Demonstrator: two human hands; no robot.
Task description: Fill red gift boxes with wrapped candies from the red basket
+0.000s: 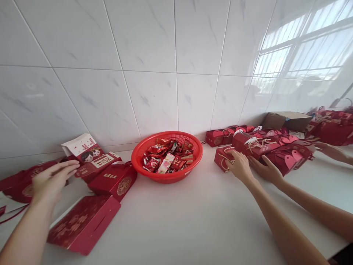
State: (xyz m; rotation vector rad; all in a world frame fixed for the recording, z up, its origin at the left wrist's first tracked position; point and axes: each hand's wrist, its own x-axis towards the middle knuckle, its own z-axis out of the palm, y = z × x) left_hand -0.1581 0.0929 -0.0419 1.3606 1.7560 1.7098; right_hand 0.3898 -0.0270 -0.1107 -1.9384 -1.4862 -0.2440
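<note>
Head view: a white tile wall (149,44) backs a white countertop (187,224). The landmark for this report is the round red plastic basket (176,135), set against the wall and filled with wrapped sweets (165,162). Well right of the basket stand a cardboard carton (286,120) and a mass of red gift bags (331,127). Left of the basket lie a flattened red gift box (82,224), nearest the camera, and a paper box printed with a cartoon couple (85,151), propped near the wall.

The person's hands are apart, with the basket between them. The left hand (55,178), well left of the basket, is open with fingers spread, just beside the printed box and seemingly touching nothing. The right hand (239,165), right of the basket, has its fingers against a small red gift box (223,158) with rope handles; whether they clamp it or only rest there cannot be told. Two further hands (266,170) (325,148), entering from the right, appear to be a co-worker's.

Judged from this, the step in hand is handling the small box; the next move calls for a firm hold on its sides, clear of the handles.
</note>
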